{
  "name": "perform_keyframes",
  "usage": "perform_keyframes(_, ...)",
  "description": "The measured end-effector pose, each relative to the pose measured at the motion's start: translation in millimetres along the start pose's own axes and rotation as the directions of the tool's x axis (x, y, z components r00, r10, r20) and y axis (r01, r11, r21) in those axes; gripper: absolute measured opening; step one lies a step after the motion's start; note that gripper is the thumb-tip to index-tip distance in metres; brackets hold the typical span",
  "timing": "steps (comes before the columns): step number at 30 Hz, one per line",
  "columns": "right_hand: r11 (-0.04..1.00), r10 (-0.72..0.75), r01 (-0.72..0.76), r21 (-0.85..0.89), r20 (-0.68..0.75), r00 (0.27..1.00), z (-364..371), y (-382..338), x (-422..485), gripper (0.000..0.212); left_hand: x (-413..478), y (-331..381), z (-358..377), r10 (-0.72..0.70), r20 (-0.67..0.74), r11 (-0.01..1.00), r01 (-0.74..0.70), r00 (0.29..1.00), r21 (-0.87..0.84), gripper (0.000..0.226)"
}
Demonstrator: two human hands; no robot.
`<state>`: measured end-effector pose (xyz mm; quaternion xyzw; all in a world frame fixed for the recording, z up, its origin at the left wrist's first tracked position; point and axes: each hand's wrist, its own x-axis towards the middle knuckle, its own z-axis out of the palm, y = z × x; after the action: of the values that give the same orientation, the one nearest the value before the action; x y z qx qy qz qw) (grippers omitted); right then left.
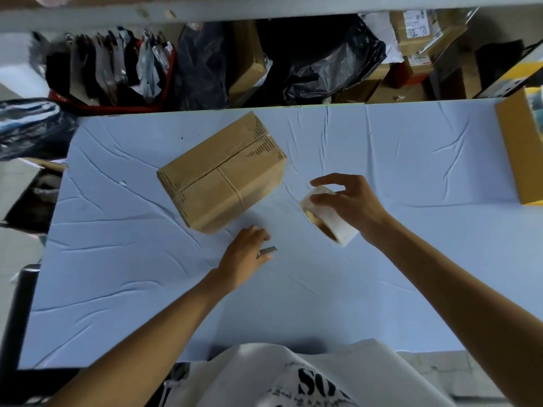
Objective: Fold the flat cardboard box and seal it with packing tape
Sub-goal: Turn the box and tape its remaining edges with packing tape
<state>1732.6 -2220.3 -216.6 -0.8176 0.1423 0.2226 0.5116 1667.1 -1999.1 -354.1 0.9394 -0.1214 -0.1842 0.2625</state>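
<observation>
A brown cardboard box (223, 171), folded up and closed with clear tape along its top seam, sits at an angle on the pale blue table cover (117, 259). To its right my right hand (349, 201) grips a wide white roll of packing tape (329, 218), tilted just above the table. My left hand (246, 254) lies low near the box's near corner with a small grey metal blade (269, 250) under its fingers.
A yellow-brown box (520, 148) stands at the table's right edge. Behind the table lie black plastic bags (323, 63), a red crate of packets (111, 71) and stacked cartons (417, 30). A dark bag (29, 127) hangs off the left side.
</observation>
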Motion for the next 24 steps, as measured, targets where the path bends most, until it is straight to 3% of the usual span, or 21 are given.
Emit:
perform_keyframes(5,1.000,-0.012,0.012,-0.011,-0.003,1.000,-0.1,-1.4,-1.3,0.024,4.2,-7.8,9.8,-0.079,-0.048,0.997,0.079,0.996,-0.001,0.019)
perform_keyframes(9,1.000,-0.009,0.009,-0.008,-0.003,1.000,-0.3,-0.8,-3.3,0.024,2.0,-3.1,9.2,-0.041,-0.051,0.997,0.044,0.998,0.065,0.018)
perform_keyframes(13,1.000,-0.006,0.006,-0.008,0.001,1.000,-1.0,-0.8,-4.5,0.025,-3.4,26.8,-27.3,0.048,0.014,0.985,-0.045,0.999,-0.165,0.019)
perform_keyframes(17,1.000,-0.005,0.005,-0.016,-0.006,1.000,-1.9,0.5,-5.8,0.024,-4.5,68.2,-95.5,0.182,-0.233,0.933,-0.243,0.955,-0.267,0.011)
perform_keyframes(21,1.000,0.008,-0.008,-0.008,-0.011,1.000,2.1,0.1,-6.9,0.023,15.4,90.1,-141.1,0.124,-0.411,0.940,-0.239,0.903,-0.243,0.006)
perform_keyframes(24,1.000,0.010,-0.010,-0.005,-0.005,1.000,4.4,-0.8,-7.8,0.023,29.0,98.5,-149.6,0.138,-0.463,0.946,-0.255,0.876,-0.200,0.006)
